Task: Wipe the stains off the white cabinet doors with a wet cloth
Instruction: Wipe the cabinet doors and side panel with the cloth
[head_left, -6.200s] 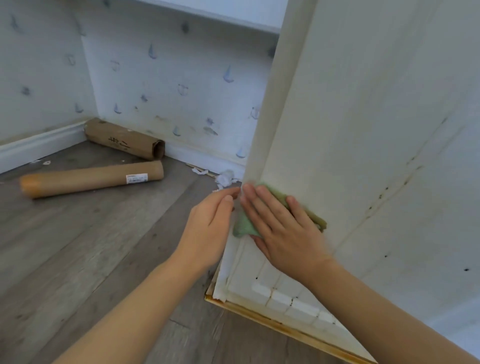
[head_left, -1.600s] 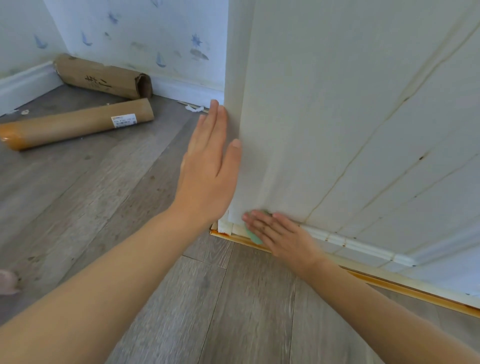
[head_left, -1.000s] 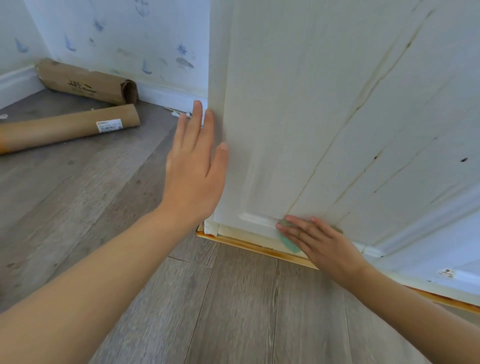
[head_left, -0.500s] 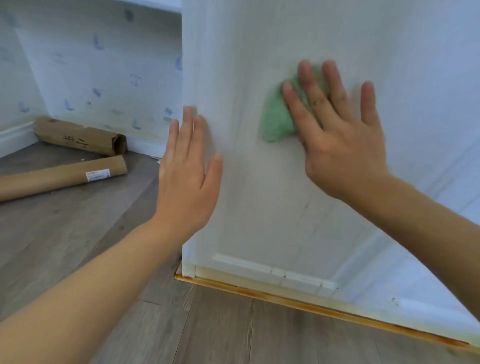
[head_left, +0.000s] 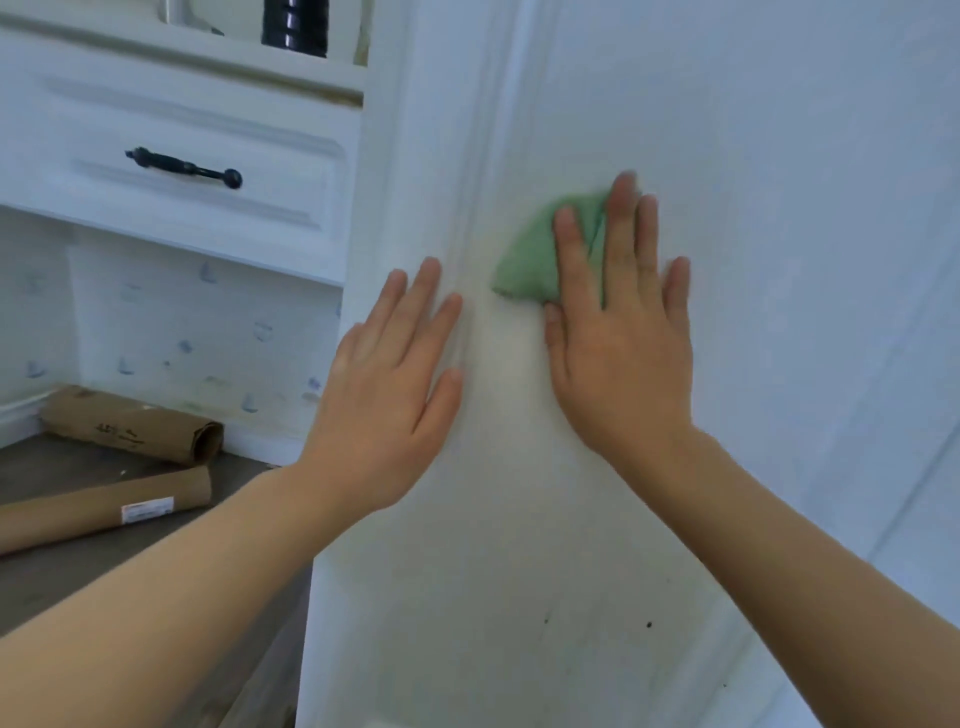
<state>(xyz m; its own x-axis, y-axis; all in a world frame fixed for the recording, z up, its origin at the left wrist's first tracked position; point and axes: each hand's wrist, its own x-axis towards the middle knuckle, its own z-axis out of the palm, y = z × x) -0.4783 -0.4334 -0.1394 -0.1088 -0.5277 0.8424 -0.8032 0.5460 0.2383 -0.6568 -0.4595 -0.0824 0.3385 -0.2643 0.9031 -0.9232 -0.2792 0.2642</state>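
The tall white panelled cabinet door (head_left: 675, 130) fills most of the view and serves as the reference for everything else. It stands open, its near edge facing the person, and its painted face is pale and fairly clean around the hands, though two small dark specks (head_left: 649, 624) sit well below them (a third, fainter mark lies just to their left).

To the left of the door, a white drawer front (head_left: 171, 171) with a black bar handle (head_left: 184, 167) belongs to the neighbouring unit. Below that, on the grey wood-look floor (head_left: 62, 566), lie two brown cardboard tubes (head_left: 104, 512), well apart from the door.

The left hand (head_left: 387, 384) lies flat against the door near its moulded edge, fingers straight and slightly spread, holding nothing; it appears to brace the panel. The right hand (head_left: 621, 332) is also flat, fingers straight, pressing a folded green cloth (head_left: 524, 260) against the door face just beside the left hand's fingertips. The cloth pokes out from under the fingers toward the door's edge.

The main risk from here is that the door swings on its hinges under the wiping pressure if the bracing hand slips. The cloth could also bunch or slide out from under the straight fingers, since nothing pinches it. Working only at this height would leave the lower specks untouched.
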